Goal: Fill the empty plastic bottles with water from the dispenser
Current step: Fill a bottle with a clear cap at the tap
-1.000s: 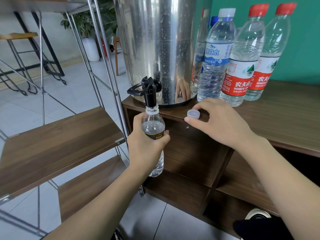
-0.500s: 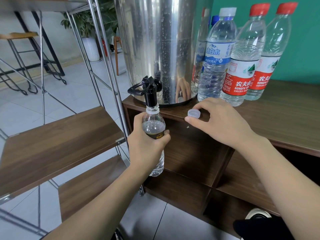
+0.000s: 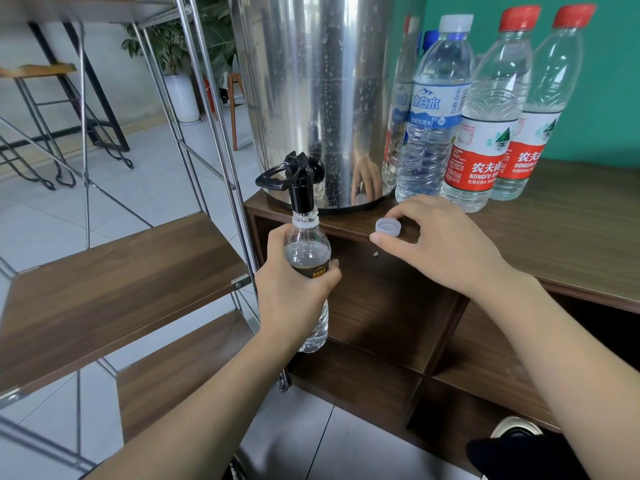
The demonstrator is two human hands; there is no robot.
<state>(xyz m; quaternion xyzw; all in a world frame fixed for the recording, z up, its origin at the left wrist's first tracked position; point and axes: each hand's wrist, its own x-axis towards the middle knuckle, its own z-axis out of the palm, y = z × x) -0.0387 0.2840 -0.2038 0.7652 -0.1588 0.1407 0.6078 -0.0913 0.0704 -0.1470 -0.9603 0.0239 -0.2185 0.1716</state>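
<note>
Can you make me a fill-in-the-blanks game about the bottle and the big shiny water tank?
1. The left hand holds an open bottle right under the black ____.
2. The right hand pinches a pale bottle ____.
3. The two bottles with red labels have ____ caps.
4. The steel dispenser stands on a ____ cabinet.

Missing words: tap; cap; red; wooden

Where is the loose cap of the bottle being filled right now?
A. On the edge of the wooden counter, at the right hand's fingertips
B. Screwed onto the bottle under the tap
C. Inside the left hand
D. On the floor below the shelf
A: the pale cap sits on the wooden counter edge at the right hand fingertips, while the left hand holds the open bottle under the tap.
</note>
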